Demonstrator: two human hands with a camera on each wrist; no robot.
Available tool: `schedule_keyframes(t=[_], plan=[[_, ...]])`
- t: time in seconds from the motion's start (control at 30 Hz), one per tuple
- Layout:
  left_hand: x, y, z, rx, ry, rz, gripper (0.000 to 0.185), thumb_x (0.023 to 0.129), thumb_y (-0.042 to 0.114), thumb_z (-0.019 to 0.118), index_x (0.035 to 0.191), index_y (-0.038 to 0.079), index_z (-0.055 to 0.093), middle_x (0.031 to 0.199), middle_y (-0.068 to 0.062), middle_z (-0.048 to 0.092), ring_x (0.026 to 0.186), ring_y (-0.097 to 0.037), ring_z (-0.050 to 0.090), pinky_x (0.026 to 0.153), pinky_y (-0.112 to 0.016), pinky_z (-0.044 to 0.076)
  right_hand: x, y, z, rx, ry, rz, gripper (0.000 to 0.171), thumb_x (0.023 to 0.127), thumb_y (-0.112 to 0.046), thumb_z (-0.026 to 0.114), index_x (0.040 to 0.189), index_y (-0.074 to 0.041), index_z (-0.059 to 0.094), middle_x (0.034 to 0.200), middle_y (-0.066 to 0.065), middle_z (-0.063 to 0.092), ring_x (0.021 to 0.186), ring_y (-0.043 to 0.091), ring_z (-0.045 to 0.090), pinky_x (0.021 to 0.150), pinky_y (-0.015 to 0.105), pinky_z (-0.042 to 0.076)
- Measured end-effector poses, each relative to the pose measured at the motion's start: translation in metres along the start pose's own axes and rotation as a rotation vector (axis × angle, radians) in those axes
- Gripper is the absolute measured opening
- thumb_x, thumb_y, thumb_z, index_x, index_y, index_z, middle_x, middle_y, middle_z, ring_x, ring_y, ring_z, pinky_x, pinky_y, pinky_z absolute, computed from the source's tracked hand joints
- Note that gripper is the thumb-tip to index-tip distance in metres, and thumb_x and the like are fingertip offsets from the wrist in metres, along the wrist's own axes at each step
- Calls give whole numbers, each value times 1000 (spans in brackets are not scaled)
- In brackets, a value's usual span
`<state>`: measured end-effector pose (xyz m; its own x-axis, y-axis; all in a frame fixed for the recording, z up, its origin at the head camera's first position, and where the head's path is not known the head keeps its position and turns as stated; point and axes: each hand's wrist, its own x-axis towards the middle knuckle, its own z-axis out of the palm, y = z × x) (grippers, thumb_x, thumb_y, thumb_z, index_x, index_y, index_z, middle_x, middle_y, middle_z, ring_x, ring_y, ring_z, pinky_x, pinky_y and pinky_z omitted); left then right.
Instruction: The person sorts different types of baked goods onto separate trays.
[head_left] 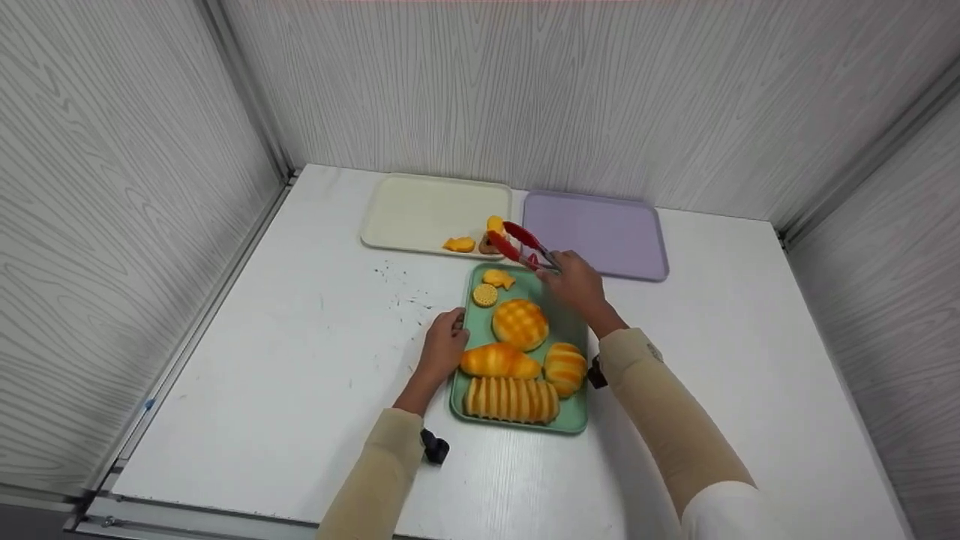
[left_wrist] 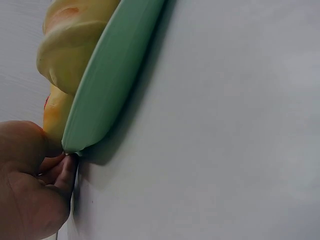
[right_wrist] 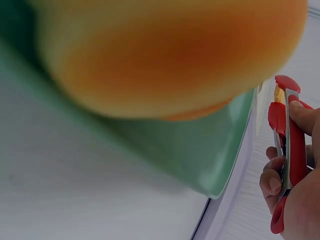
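My left hand [head_left: 444, 343] pinches the left rim of the green tray [head_left: 574, 420]; in the left wrist view its thumb and fingers meet at the tray's edge. With my right hand [head_left: 576, 286] I grip red-tipped tongs [right_wrist: 297, 150] above the tray's far end. A small yellow piece [head_left: 495, 223] appears between the tong tips, over the cream tray's near right corner. On the green tray lie a fish-shaped piece [head_left: 498, 279], a round biscuit [head_left: 485, 295], a round bun [head_left: 520, 325], a long bread roll [head_left: 500, 361], a striped roll [head_left: 565, 369] and a sliced loaf [head_left: 511, 400].
The cream tray [head_left: 435, 202] stands at the back, bearing a yellow fish-shaped piece [head_left: 460, 244] and a brown piece [head_left: 490, 244] partly behind the tongs. A purple tray [head_left: 600, 225] lies to its right. Wood-grained panels enclose the white table [head_left: 300, 360].
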<state>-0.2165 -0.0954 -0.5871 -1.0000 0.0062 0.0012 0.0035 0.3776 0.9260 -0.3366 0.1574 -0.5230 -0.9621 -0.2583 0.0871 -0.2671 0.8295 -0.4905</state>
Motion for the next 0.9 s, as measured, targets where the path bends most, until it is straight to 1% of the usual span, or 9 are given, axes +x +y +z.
schedule_keyframes(t=[0.2,0.3,0.47,0.57,0.67,0.9], plan=[[0,0,1,9,7,-9,43,102,6,51,144,-1,51,133,-20,56,121,-31,58,104,-45,48,13,-7,6,-8,13,64,49,98,-37,66,128,1,64,116,20,64,94,33,60,89,51,51],[0,1,2,12,10,0,43,102,5,51,144,-3,50,133,-21,56,121,-32,57,104,-46,48,18,-9,7,-30,19,80,48,98,-37,66,126,2,65,112,20,64,89,34,58,86,51,51],[-1,2,1,15,8,10,43,102,6,51,144,-3,50,133,-21,56,120,-32,58,104,-46,48,26,-12,6,-51,16,96,49,99,-37,64,128,2,64,112,19,63,90,33,59,87,50,52],[0,2,0,19,11,-6,43,102,7,51,144,-2,50,133,-20,56,121,-31,57,104,-46,48,31,-16,5,-24,3,112,51,99,-38,64,130,2,63,115,18,63,92,33,59,88,50,51],[1,2,0,26,14,-18,43,102,7,51,144,-2,51,134,-20,56,122,-30,57,105,-45,48,35,-20,3,-11,-6,114,51,99,-38,63,129,3,63,114,19,63,91,34,59,87,50,51],[-1,4,0,29,8,-26,44,103,7,50,146,-1,49,135,-20,55,122,-31,56,105,-46,47,39,-23,3,-66,-21,112,49,100,-37,62,127,4,64,111,19,63,89,33,59,86,49,51]])
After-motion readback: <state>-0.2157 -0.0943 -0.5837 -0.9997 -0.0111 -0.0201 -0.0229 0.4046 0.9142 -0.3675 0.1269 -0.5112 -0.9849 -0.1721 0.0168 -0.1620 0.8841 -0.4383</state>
